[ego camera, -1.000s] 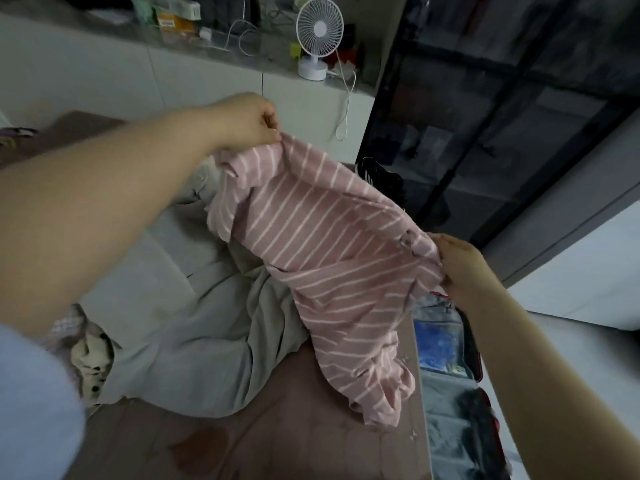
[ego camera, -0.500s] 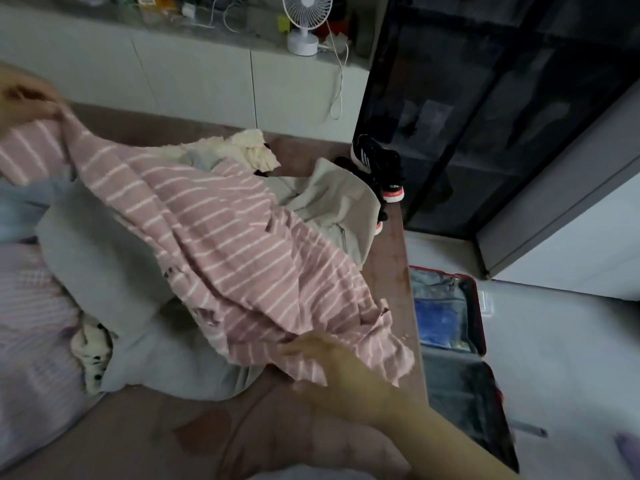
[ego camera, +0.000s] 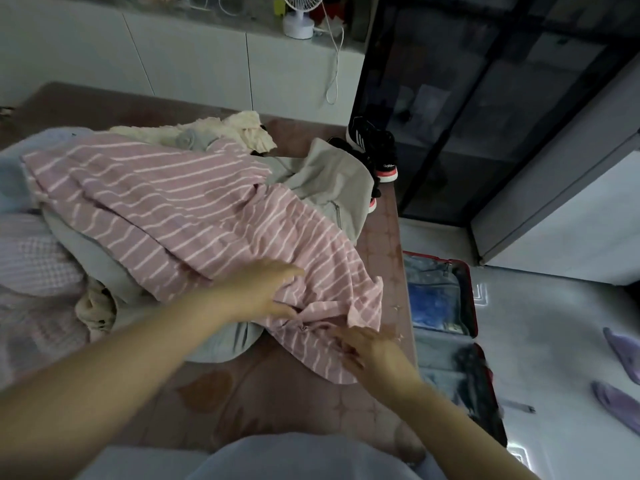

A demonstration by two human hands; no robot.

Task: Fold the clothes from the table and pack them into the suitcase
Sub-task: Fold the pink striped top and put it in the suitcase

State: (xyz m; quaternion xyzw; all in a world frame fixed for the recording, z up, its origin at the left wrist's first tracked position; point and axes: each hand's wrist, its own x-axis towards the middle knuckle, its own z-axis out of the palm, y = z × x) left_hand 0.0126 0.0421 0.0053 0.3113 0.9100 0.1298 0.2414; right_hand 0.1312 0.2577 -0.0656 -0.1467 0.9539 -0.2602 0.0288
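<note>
A pink shirt with white stripes [ego camera: 194, 209] lies spread over a heap of clothes on the brown table [ego camera: 277, 396]. My left hand [ego camera: 263, 289] rests flat on the shirt's near part, fingers straight and thumb spread. My right hand [ego camera: 367, 351] touches the bunched hem at the shirt's near right corner with loosely spread fingers. Under the shirt lie a grey garment [ego camera: 329, 181] and a cream one [ego camera: 242, 129]. The open red-rimmed suitcase [ego camera: 468, 292] lies on the floor right of the table, with blue and dark items inside.
Black sneakers [ego camera: 377, 150] stand at the table's far right corner. A pale checked cloth [ego camera: 34, 268] lies at the left. A white fan [ego camera: 298, 19] sits on the counter behind. Purple slippers [ego camera: 620, 351] are on the floor far right, beside a dark glass cabinet [ego camera: 485, 98].
The shirt was held up in the air, then laid down over the heap. My left hand let go of the far corner and came to the near part; my right hand shifted along the hem.
</note>
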